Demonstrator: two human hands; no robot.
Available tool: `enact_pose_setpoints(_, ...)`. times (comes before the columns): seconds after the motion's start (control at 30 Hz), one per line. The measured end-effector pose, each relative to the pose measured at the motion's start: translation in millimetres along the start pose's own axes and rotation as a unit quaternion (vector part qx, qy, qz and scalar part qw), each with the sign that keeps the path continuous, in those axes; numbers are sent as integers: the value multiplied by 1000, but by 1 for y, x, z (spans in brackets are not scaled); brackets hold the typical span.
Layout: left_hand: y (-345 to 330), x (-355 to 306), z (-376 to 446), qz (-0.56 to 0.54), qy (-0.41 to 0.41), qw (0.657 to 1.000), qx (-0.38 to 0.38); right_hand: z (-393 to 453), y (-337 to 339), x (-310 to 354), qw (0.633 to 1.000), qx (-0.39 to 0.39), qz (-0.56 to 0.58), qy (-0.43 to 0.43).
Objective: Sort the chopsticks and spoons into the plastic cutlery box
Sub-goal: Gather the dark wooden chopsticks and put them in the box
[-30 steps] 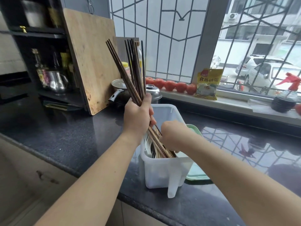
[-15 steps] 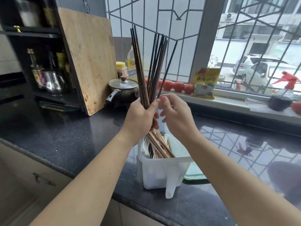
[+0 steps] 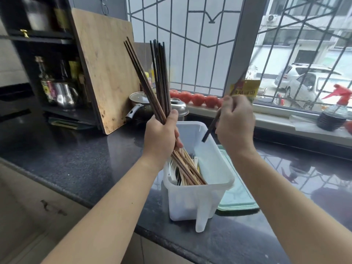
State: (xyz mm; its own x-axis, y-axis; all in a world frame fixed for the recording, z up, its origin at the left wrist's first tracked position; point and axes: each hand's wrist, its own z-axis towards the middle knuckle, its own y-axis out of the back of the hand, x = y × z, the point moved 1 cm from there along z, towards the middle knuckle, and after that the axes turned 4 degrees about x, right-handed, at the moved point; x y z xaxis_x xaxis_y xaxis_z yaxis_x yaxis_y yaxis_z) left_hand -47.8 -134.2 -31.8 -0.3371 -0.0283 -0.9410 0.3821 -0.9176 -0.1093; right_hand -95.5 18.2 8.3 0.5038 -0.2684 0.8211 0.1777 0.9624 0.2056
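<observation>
Sorting is underway: left hand (image 3: 162,134) is gripping a fanned bundle of chopsticks (image 3: 158,82) mid-length, tips down in the white plastic cutlery box (image 3: 198,199) at its near-left side, tops splaying up toward the window. Right hand (image 3: 235,121) is pinching a single dark chopstick (image 3: 209,128), fingers curled round it, holding it tilted over the box's open far half, clear of the bundle. White spoons (image 3: 172,171) are sitting in the box just left of the chopstick tips. Box is standing on the dark countertop (image 3: 80,159), with a green lid (image 3: 238,197) lying just beside it on the right. To do this well: keeping the left grip firm so the bundle is not fanning further, lowering the single stick tip-first into one side of the box, keeping colours grouped and away from the spoons. Risk: loose sticks slipping out.
</observation>
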Motion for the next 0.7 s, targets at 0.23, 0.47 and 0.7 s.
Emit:
enact_pose_setpoints(0.23, -3, -2, 0, -5, -6, 1000, 21, -35, -39, -19, 825, 331, -457, 25)
enact_pose_setpoints(0.47, -1, 0, 4, -25, 16, 999, 29, -44, -43, -24, 759, 417, -500, -3)
enact_pose_setpoints(0.7, -1, -1, 1, -38, 21, 998, 47, -27, -30, -21, 965, 185, -186, 0)
